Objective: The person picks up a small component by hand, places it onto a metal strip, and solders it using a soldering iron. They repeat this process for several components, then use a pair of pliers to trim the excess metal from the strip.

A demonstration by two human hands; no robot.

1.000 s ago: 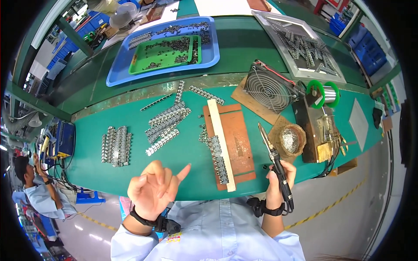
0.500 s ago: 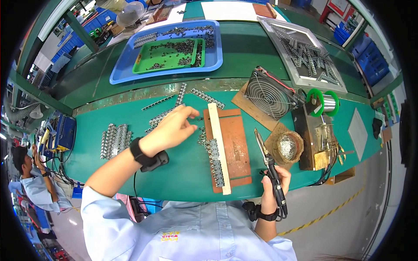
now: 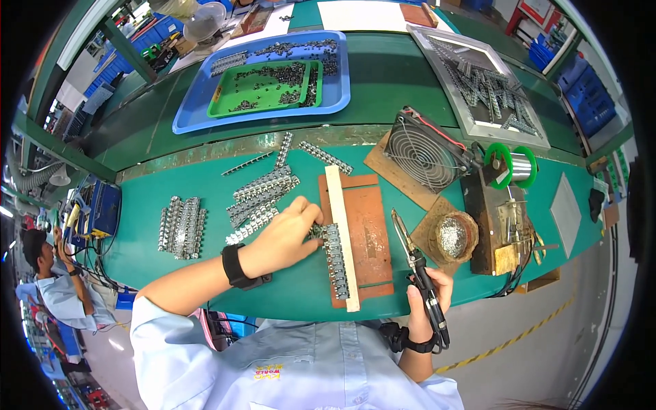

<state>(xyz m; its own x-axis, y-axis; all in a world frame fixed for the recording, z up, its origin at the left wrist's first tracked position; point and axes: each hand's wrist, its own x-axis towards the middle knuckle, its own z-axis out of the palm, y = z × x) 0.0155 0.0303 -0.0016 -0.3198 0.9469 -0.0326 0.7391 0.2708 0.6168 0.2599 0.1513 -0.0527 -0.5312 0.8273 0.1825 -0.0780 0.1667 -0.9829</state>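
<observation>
My right hand (image 3: 430, 294) grips a soldering iron (image 3: 418, 263), its tip pointing up and away from me, to the right of a brown work board (image 3: 369, 232). A pale wooden strip (image 3: 343, 239) lies along this board, with a row of small grey-and-metal components (image 3: 337, 263) lined up on its left side. At the upper end of that row my left hand (image 3: 287, 238) reaches down, thumb and fingers bent together over a little pile of loose metal parts. Whatever is between the fingertips is hidden or too small to name.
Component strips (image 3: 256, 198) lie beyond my left hand, with another group (image 3: 182, 227) farther left. Right of the board stand a fan (image 3: 425, 152), a solder pot (image 3: 454, 236) and a solder wire spool (image 3: 523, 166). At the back are a blue tray (image 3: 188, 113) and a metal-framed tray (image 3: 471, 130).
My left hand has moved down and right, from above the table to the loose parts beside the row, its fingers closing. The iron's tip has shifted slightly left and toward me.
</observation>
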